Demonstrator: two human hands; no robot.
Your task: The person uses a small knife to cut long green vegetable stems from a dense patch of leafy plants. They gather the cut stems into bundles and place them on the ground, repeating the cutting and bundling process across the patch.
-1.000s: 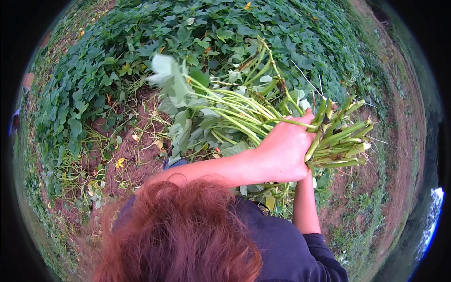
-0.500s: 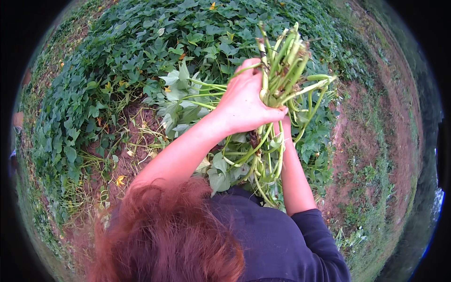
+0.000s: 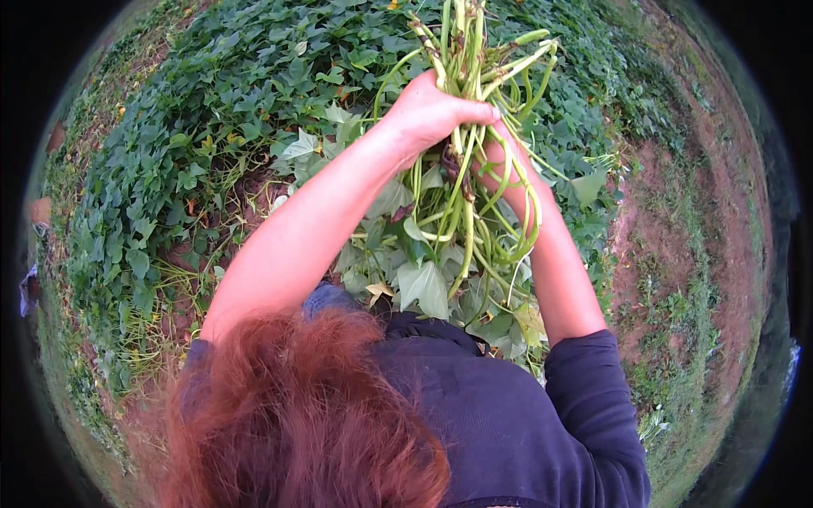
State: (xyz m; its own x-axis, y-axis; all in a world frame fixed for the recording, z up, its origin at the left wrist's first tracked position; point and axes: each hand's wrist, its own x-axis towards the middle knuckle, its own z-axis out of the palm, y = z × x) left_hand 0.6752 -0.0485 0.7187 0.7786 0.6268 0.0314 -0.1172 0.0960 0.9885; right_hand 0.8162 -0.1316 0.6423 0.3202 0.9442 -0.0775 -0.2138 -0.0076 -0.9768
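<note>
A thick bunch of green sweet potato vines (image 3: 461, 63) is raised in front of me, its stem ends pointing up and away. My left hand (image 3: 430, 110) is closed round the stems, thumb across the near side. My right hand (image 3: 494, 146) is up against the same bunch from the right; its fingers are hidden behind the stems and my left thumb. Below the hands, looped stems and pale leaves (image 3: 423, 288) hang between my forearms, close to my chest.
Dense dark green vine foliage (image 3: 254, 76) spreads ahead and to the left. Bare reddish soil with loose stems (image 3: 182, 313) shows at the left. A strip of soil and low weeds (image 3: 669, 254) runs along the right. Something purplish (image 3: 30, 290) lies at the far left edge.
Both hands have moved away from me and a little left, carrying the vine bunch with them. More of the hanging leaves now shows between my forearms.
</note>
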